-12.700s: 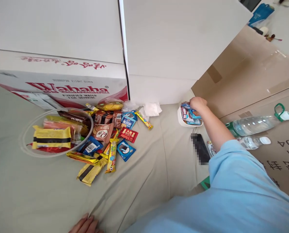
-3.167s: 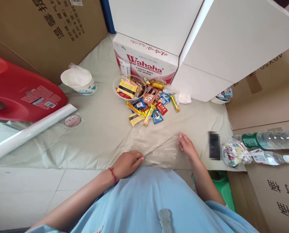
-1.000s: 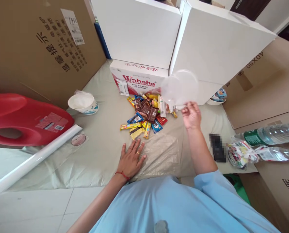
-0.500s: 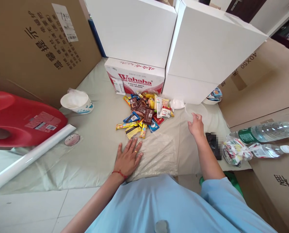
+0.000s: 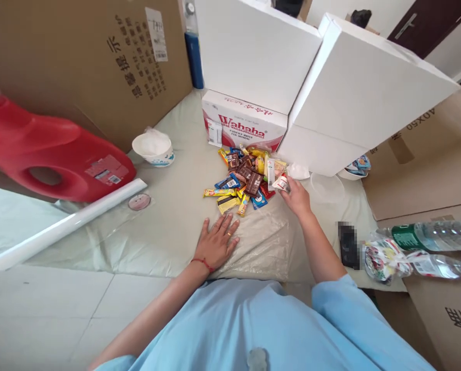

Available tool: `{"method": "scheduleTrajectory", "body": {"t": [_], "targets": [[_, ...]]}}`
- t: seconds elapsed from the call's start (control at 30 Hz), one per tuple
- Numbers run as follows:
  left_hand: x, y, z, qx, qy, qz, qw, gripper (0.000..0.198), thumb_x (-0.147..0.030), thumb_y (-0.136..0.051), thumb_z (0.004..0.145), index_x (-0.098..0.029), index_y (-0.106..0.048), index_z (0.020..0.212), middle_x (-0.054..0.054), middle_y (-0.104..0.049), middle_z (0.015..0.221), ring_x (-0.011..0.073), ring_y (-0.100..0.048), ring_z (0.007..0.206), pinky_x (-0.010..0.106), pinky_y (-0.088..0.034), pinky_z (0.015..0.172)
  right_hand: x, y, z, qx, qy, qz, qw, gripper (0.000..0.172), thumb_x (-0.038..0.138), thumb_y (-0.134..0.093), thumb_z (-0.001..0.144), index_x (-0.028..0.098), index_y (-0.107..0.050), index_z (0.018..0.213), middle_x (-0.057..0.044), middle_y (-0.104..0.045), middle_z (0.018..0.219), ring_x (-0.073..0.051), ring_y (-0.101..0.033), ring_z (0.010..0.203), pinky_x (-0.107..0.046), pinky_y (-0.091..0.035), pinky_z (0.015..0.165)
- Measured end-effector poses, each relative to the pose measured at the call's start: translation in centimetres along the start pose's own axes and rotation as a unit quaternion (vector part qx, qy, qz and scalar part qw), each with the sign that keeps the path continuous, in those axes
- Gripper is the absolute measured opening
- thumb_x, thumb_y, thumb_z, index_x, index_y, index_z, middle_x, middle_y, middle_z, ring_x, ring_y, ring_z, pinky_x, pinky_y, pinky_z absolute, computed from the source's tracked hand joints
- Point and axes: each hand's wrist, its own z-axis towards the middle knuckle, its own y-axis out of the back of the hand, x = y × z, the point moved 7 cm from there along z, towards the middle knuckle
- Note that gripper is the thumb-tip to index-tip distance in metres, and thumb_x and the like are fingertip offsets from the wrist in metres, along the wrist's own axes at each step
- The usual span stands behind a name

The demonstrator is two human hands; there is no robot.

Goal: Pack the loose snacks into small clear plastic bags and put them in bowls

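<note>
A heap of wrapped snacks (image 5: pixel 253 183) in brown, blue, yellow and red lies on the covered table. At its right edge my right hand (image 5: pixel 297 197) has its fingers closed on a small white-and-red snack packet (image 5: pixel 281 182). My left hand (image 5: pixel 217 240) lies flat on the cloth just below the heap, fingers spread, holding nothing. Yellow sticks (image 5: pixel 219 192) lie near its fingertips. A clear round plastic bowl (image 5: pixel 327 188) stands right of my right hand, and a crumpled white bag (image 5: pixel 298 171) lies beyond that hand.
Behind the heap stand a Wahaha carton (image 5: pixel 246 125) and tall white boxes (image 5: pixel 354 87). On the left are a paper bowl (image 5: pixel 153 150), a red jug (image 5: pixel 60 149) and a white roll (image 5: pixel 68 225). A black object (image 5: pixel 348 246) and bottles (image 5: pixel 431 236) lie at right.
My right hand has moved left from beside the clear bowl to the heap and closed on the white-and-red packet. My left hand stays flat. The camera view has shifted.
</note>
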Motion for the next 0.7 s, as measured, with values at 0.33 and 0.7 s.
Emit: {"method": "scheduleTrajectory", "body": {"t": [0.33, 0.7], "targets": [[0.2, -0.4, 0.1, -0.006, -0.002, -0.053, 0.999, 0.055, -0.044, -0.03, 0.107, -0.032, -0.036, 0.16, 0.008, -0.031, 0.169, 0.0288, -0.027, 0.157, 0.067, 0.002, 0.125, 10.7, -3.3, -12.9, 0.164, 0.214, 0.079, 0.96, 0.058, 0.046, -0.073, 0.09, 0.027, -0.061, 0.144, -0.012, -0.068, 0.118, -0.031, -0.053, 0.108, -0.048, -0.046, 0.097], [2.1, 2.4, -4.8, -0.063, -0.089, -0.114, 0.987, 0.054, -0.03, -0.041, 0.1, -0.024, -0.045, 0.153, 0.011, -0.046, 0.162, 0.0247, -0.035, 0.154, 0.053, -0.017, 0.129, 6.7, -1.8, -21.3, 0.095, 0.256, 0.174, 0.946, 0.044, 0.04, -0.069, 0.094, 0.024, -0.06, 0.134, -0.015, -0.063, 0.124, -0.03, -0.057, 0.115, -0.05, -0.055, 0.095]]}}
